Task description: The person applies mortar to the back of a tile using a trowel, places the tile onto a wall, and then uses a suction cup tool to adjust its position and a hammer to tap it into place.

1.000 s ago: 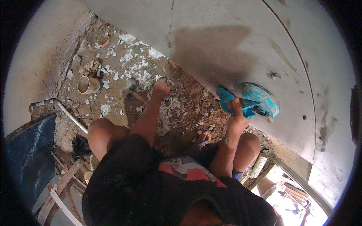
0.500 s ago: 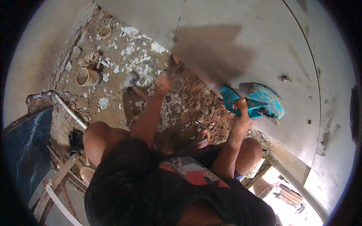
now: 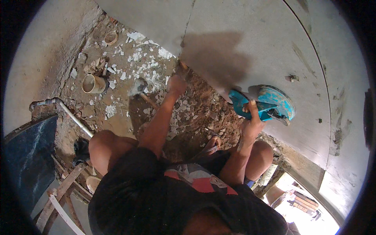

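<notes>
My right hand [image 3: 251,120] is wrapped round the handle of a teal suction cup lifter [image 3: 276,102], whose round pad rests against a large grey slab [image 3: 270,47]. Low beside the slab's bottom edge, my left hand [image 3: 177,85] is closed in a fist above the broken rubble; whatever it grips, if anything, is hidden. A small orange-brown piece [image 3: 183,64] shows just past its knuckles at the slab's foot. A hammer [image 3: 149,100] with a wooden handle lies on the rubble, its head toward the left and partly behind my left forearm.
White tile shards [image 3: 137,58] cover the dirt floor. A mortar-stained bucket [image 3: 94,84] and a smaller round container [image 3: 111,37] stand to the left. A white pipe [image 3: 74,117] runs beside a dark blue panel [image 3: 31,152]. Wooden strips [image 3: 62,188] lie at lower left.
My left hand has shifted slightly right along the foot of the slab, still closed. My right hand keeps its hold on the suction cup lifter. The view has turned a little.
</notes>
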The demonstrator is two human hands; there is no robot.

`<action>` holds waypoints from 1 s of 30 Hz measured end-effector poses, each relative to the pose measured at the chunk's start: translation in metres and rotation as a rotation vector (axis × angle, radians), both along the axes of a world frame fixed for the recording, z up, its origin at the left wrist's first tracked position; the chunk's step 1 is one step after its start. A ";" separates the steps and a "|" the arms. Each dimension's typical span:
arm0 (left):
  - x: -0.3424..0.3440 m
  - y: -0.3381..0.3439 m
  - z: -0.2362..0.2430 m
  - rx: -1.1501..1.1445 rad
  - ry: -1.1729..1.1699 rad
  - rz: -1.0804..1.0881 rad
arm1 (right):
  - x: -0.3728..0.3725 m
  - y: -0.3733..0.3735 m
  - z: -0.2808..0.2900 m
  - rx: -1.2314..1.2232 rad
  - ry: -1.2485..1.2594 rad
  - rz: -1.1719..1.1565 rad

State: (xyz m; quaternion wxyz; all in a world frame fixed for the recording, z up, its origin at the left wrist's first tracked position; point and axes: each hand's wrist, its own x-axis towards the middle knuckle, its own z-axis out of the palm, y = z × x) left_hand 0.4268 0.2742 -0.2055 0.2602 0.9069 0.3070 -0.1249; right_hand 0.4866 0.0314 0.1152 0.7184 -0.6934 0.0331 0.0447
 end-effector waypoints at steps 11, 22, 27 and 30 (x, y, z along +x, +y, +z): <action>-0.032 -0.004 0.019 0.046 -0.224 0.208 | -0.001 0.000 -0.002 -0.007 -0.001 -0.044; -0.039 0.003 -0.008 0.173 -0.498 0.320 | 0.000 -0.005 -0.004 -0.095 -0.021 0.000; -0.018 -0.007 0.026 -0.003 -0.359 0.238 | 0.001 -0.013 -0.006 -0.170 0.019 -0.017; -0.020 -0.005 0.031 -0.044 -0.453 0.244 | -0.002 0.001 0.000 -0.179 -0.104 -0.045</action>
